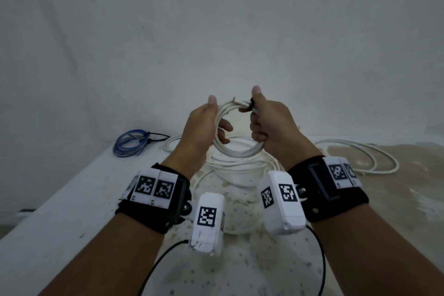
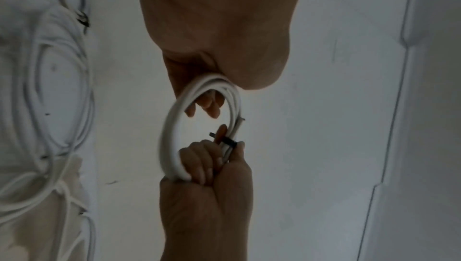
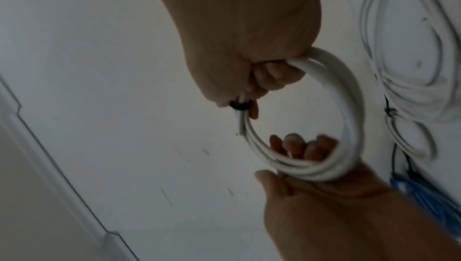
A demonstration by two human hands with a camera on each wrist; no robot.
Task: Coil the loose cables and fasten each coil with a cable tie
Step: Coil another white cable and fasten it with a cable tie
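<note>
Above the table: both hands are holding a white coil up in the air, over a pile of loose white cable that is lying on the table.
White coil: several turns of white cable are hanging as a ring between the two hands; in the left wrist view a cut end is sticking out of the ring just beside the tie.
Cable tie: a black cable tie is sitting around the bunched turns at the top of the coil, right at the right hand's fingertips.
Right hand: the right hand is gripping the coil with its fingers curled tightly round the turns, thumb pointing up, pinching at the tie.
Left hand: the left hand is cradling the opposite side of the coil, fingers reaching through the ring and loosely bent round the turns, thumb lying along the outside.
Behind the coil, left: a blue coil is lying at the table's far corner, already wearing a black tie.
Right of the coil: more white cable is trailing in wide loops across a brownish patch of the table.
Wrists: black straps with white marker blocks are sitting on both.
</note>
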